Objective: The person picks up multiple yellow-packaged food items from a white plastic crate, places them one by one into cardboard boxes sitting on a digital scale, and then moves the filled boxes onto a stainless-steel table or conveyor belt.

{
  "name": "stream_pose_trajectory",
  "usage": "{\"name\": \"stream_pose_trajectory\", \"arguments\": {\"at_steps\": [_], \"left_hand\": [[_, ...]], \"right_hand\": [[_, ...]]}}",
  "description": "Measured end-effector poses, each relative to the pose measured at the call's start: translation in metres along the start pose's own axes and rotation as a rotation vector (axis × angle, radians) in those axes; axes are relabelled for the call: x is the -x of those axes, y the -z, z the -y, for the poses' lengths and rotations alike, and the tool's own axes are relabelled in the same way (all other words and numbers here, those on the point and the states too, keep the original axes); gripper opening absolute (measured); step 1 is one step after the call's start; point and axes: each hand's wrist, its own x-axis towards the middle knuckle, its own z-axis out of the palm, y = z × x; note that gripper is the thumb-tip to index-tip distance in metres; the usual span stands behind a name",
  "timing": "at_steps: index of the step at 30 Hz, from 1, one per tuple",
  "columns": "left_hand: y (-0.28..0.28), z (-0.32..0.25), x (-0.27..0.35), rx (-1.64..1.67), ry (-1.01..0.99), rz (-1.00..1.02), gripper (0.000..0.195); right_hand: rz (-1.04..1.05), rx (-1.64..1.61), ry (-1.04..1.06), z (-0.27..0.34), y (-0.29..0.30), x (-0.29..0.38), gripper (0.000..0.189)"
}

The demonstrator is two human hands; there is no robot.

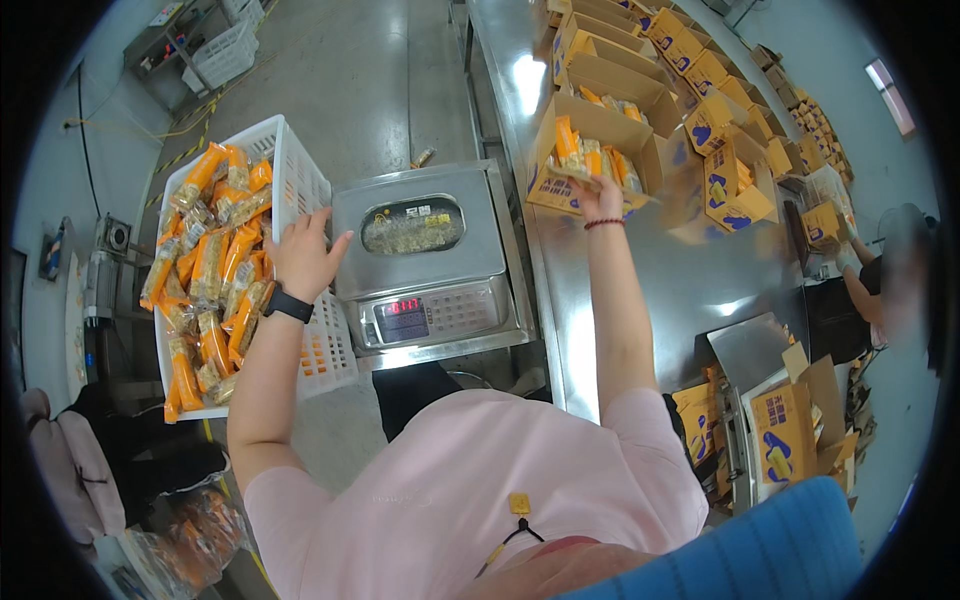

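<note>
My left hand (306,253), wearing a black watch, spreads its fingers at the right rim of a white plastic crate (294,169). Nothing is seen in its grasp; whether the palm rests on the rim I cannot tell. Orange-and-clear wrapped snack bars (217,259) fill the crate in a loose heap. To its right stands a digital scale (450,262) with lit red digits and a bare steel pan. My right hand (601,199) grips the near flap of an open cardboard box (551,191), thumb and fingertips partly hidden. Wrapped bars (592,154) stand inside that box.
Open yellow-brown cartons (607,49) line the steel table (675,292) beyond the box. Another person's gloved hands (845,259) are at a carton (821,225) on the far right. Beside my right elbow is a second scale (750,337). White crates (225,56) sit at the upper left.
</note>
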Motion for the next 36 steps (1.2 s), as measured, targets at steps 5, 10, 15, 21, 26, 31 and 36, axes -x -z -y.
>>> {"name": "stream_pose_trajectory", "arguments": {"at_steps": [5, 10, 15, 21, 26, 31, 36], "left_hand": [[-0.004, 0.015, 0.007, 0.107, -0.011, -0.033, 0.039], [-0.005, 0.012, -0.003, 0.311, -0.061, -0.066, 0.035], [-0.001, 0.02, 0.008, 0.366, 0.028, -0.031, 0.033], [0.001, 0.012, 0.004, 0.331, 0.014, 0.006, 0.032], [-0.009, 0.027, 0.007, 0.443, -0.054, -0.066, 0.035], [0.0, 0.023, 0.002, 0.425, -0.124, -0.207, 0.033], [0.023, 0.068, -0.003, 0.17, 0.09, -0.494, 0.033]], "right_hand": [[0.049, 0.525, -0.1, 0.023, -0.001, 0.032, 0.04], [0.033, 1.905, 0.818, 0.147, 0.093, 0.093, 0.052], [-0.84, 2.8, 0.403, 0.281, 0.02, 0.264, 0.076], [-0.259, 3.06, 1.178, 0.347, 0.082, 0.335, 0.029], [-0.536, 2.995, 0.242, 0.297, 0.003, 0.304, 0.03], [0.176, 2.409, 1.222, 0.203, -0.071, 0.277, 0.02], [0.919, 1.963, 1.415, 0.066, -0.127, 0.221, 0.02]]}}
